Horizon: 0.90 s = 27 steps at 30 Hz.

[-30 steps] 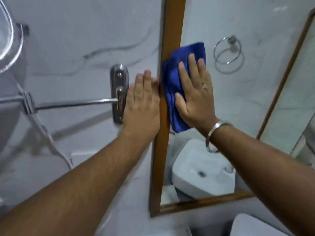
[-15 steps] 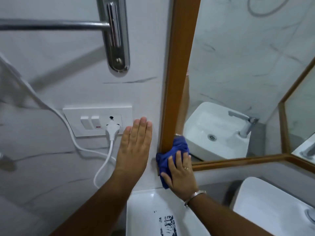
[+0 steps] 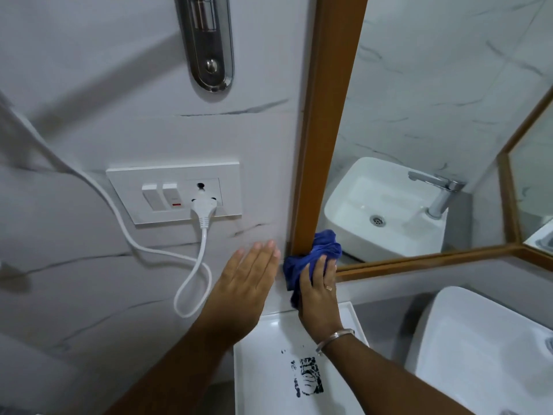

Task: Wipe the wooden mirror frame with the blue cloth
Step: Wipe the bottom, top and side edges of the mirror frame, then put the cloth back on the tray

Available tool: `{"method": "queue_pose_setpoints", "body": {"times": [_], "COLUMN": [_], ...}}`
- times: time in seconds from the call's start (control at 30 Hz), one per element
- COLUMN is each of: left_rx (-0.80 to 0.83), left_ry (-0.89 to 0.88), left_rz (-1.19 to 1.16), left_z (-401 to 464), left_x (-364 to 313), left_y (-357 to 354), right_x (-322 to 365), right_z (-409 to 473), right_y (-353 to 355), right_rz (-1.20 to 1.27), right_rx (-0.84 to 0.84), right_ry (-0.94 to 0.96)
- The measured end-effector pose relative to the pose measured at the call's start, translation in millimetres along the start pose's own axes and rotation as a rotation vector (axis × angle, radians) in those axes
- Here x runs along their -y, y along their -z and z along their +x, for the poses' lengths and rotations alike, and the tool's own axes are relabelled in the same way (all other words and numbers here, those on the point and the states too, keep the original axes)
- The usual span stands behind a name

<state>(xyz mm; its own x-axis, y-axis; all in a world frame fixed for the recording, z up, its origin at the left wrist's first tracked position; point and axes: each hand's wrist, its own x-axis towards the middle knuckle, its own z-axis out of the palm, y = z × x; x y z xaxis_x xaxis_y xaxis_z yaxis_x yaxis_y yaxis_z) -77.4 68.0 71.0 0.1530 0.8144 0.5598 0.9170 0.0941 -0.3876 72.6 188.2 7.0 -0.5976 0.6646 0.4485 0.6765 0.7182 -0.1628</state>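
Note:
The wooden mirror frame (image 3: 326,121) runs up the wall, with its bottom rail (image 3: 419,260) going off to the right. My right hand (image 3: 318,295) presses the bunched blue cloth (image 3: 311,256) against the frame's lower left corner. My left hand (image 3: 248,283) lies flat on the marble wall just left of that corner, fingers together and holding nothing. The cloth covers the corner itself.
A white switch plate (image 3: 149,175) with a plugged-in white cord (image 3: 191,280) is on the wall to the left. A chrome bracket (image 3: 206,40) hangs above. A white tray (image 3: 269,369) and a white basin (image 3: 478,348) lie below the mirror.
My right hand slid the cloth down the left rail from mid-height to the bottom corner. My left hand followed down the wall. The view dropped lower.

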Motion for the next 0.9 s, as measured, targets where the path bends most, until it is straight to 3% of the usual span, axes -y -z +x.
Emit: {"method": "queue_pose_setpoints", "body": {"times": [0.07, 0.13, 0.23, 0.33, 0.4, 0.5, 0.6, 0.7, 0.83, 0.9], "left_rx": [0.010, 0.128, 0.394, 0.553, 0.631, 0.631, 0.625, 0.647, 0.755, 0.759], "left_ry": [-0.049, 0.039, 0.470, 0.948, 1.111, 1.177, 1.210, 1.256, 1.277, 1.329], "left_rz": [-0.178, -0.437, -0.899, -1.555, -1.901, -2.071, -1.977, -1.925, -1.989, -2.102], "left_z": [-12.5, -18.3, -13.8, -4.4, -4.6, -16.7, -25.3, -32.0, -40.8, -45.6], "left_x": [-6.1, -10.8, -15.6, -26.0, -36.5, -55.0, -69.8, -72.4, -69.8, -71.1], "left_y": [-1.5, -1.6, 3.4, 2.1, 0.9, -5.4, -7.1, -6.6, -2.3, 1.3], "right_x": [-14.3, -27.4, -44.0, -55.0, -56.0, -42.3, -32.7, -42.7, -57.6, -67.7], "right_z": [-2.6, -5.6, -10.2, -16.8, -26.6, -47.3, -63.4, -70.1, -64.3, -62.5], "right_y": [4.8, 13.6, 35.1, 56.3, 64.6, 66.9, 64.4, 62.4, 70.2, 64.3], "right_rz": [0.018, 0.003, -0.076, -0.189, -0.259, -0.258, -0.174, -0.014, 0.460, 0.611], "right_rx": [-0.056, -0.055, 0.017, 0.111, 0.168, 0.243, 0.258, 0.343, 0.795, 0.955], "right_ry": [0.084, 0.187, 0.352, 0.581, 0.757, 0.877, 0.883, 0.694, 0.009, -0.181]}}
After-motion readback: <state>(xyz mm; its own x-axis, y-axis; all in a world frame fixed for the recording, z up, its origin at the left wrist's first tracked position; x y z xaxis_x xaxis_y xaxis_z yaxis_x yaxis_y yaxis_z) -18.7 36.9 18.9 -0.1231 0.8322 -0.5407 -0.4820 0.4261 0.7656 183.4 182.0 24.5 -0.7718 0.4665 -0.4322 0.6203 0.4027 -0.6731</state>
